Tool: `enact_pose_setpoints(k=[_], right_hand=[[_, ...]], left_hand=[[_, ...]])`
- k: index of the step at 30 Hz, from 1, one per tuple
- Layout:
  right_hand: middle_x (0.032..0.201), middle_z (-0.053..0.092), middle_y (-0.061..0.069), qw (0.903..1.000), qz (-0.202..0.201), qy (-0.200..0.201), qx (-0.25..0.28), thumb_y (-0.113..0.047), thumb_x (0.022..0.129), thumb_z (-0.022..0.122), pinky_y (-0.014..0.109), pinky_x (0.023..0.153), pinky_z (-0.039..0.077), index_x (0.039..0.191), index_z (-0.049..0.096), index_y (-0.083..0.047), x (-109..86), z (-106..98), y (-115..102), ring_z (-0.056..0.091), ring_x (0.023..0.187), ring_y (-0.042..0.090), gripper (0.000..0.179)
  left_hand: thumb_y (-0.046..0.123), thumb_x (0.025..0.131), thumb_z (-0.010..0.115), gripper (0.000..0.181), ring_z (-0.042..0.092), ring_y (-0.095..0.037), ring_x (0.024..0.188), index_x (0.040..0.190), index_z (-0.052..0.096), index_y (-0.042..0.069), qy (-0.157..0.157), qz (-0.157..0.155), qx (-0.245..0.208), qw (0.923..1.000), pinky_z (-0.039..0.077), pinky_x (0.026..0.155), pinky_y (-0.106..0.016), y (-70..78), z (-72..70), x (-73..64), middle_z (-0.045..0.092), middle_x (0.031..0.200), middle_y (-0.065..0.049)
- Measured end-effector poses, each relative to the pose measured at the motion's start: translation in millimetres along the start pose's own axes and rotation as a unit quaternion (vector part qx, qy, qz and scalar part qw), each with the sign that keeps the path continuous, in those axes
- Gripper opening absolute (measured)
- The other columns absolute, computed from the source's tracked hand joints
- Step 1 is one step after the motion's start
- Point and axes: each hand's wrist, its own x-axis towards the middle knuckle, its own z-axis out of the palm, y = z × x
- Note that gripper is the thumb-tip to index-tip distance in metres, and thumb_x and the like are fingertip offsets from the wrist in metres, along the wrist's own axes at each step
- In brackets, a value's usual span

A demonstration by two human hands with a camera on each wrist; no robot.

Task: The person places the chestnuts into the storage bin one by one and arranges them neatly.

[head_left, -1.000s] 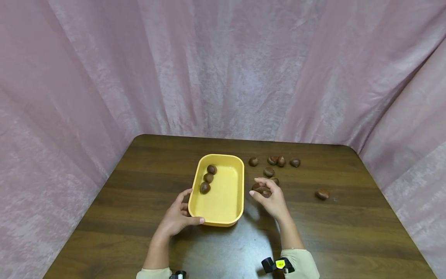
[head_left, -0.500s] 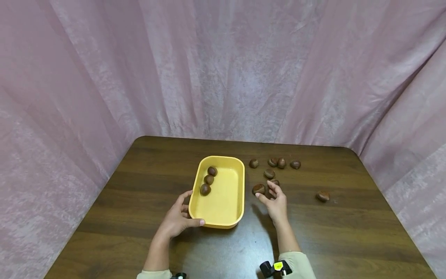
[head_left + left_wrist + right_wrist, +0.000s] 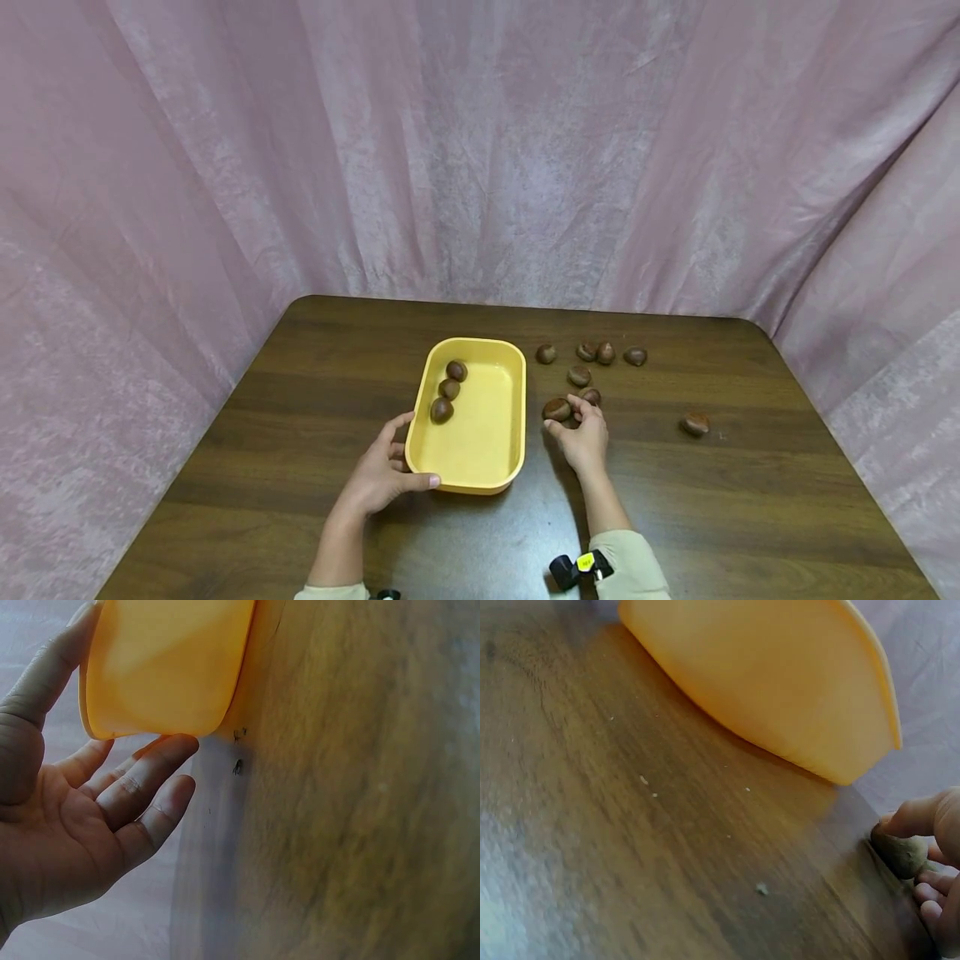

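the nut is brown, smooth and rounded, and sits on the table just right of the yellow box. thumb and forefinger of the right hand bend close at it, but i cannot tell whether they pinch it. the left hand grips the box's near left corner, thumb at the near rim, fingers spread along the side. a narrow strip of wood parts nut from box, and wide wood runs toward the table's left edge. the box's raised right wall stands between the nut and three nuts inside. another nut lies just behind the right fingers, five more nuts farther back, and a lone nut well to the right. a pink curtain hangs past the far edge.
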Motion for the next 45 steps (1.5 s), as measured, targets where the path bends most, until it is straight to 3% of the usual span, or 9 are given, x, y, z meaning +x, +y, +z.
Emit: enact_pose_setpoints(k=[11,16,25,30,35,39,45], right_hand=[[0.109,0.053,0.021,0.9982,0.007,0.022,-0.055,-0.01,0.069,0.08,0.045,0.089,0.037,0.117,0.06,0.003,6.1,5.9,0.5,0.05,0.104,0.035,0.053],[0.106,0.057,0.021,0.9971,0.022,0.022,-0.07,-0.013,0.07,0.081,0.046,0.086,0.039,0.111,0.061,0.003,6.1,3.1,-3.9,0.053,0.101,0.035,0.048],[0.1,0.061,0.017,0.9991,0.039,-0.012,0.006,-0.014,0.07,0.082,0.04,0.075,0.044,0.11,0.061,0.002,1.6,-11.6,-16.8,0.056,0.087,0.029,0.047],[0.105,0.057,0.015,0.9969,0.028,-0.061,0.042,-0.013,0.071,0.082,0.037,0.077,0.044,0.117,0.06,0.002,2.3,-18.4,-35.1,0.055,0.091,0.027,0.053],[0.098,0.06,0.014,0.9895,0.007,-0.129,0.064,-0.008,0.07,0.082,0.033,0.072,0.046,0.112,0.06,0.004,8.7,-23.6,-53.4,0.056,0.086,0.025,0.049],[0.09,0.06,0.014,0.9797,-0.029,-0.191,0.053,-0.003,0.068,0.081,0.031,0.066,0.046,0.105,0.06,0.006,15.1,-26.0,-63.1,0.056,0.077,0.022,0.044],[0.084,0.059,0.009,0.9587,-0.084,-0.271,0.019,-0.001,0.064,0.082,0.031,0.064,0.046,0.1,0.06,0.005,23.3,-26.1,-79.5,0.055,0.074,0.02,0.042]], left_hand=[[0.003,0.061,0.086,0.101,0.062,-0.026,0.081,0.143,0.03,0.014,-0.002,-0.002,-0.016,0.9999,0.047,0.065,-0.038,4.9,-0.5,-1.5,0.058,0.103,-0.022],[0.006,0.06,0.088,0.101,0.063,-0.025,0.081,0.143,0.03,0.018,-0.007,0.002,-0.019,0.9998,0.047,0.065,-0.038,1.4,-1.0,-0.3,0.058,0.104,-0.02],[0.011,0.059,0.089,0.102,0.062,-0.025,0.083,0.142,0.03,0.02,-0.013,0.004,-0.011,0.9998,0.047,0.066,-0.038,-2.8,-1.0,1.5,0.057,0.106,-0.02],[0.007,0.06,0.088,0.102,0.063,-0.025,0.082,0.143,0.03,0.017,-0.008,0.001,-0.013,0.9999,0.047,0.067,-0.038,0.9,-1.2,-0.6,0.057,0.105,-0.021],[0.005,0.062,0.086,0.099,0.062,-0.027,0.082,0.142,0.03,0.011,-0.011,0.0,-0.02,0.9997,0.047,0.067,-0.039,19.5,-3.4,-10.8,0.057,0.104,-0.024],[0.005,0.062,0.086,0.097,0.062,-0.028,0.082,0.142,0.031,0.01,-0.016,0.004,-0.018,0.9997,0.047,0.067,-0.038,29.9,-4.1,-17.8,0.056,0.104,-0.024],[0.006,0.063,0.086,0.097,0.062,-0.028,0.083,0.142,0.03,0.01,-0.017,0.006,-0.018,0.9997,0.047,0.067,-0.039,29.5,-4.1,-17.8,0.057,0.104,-0.024]])
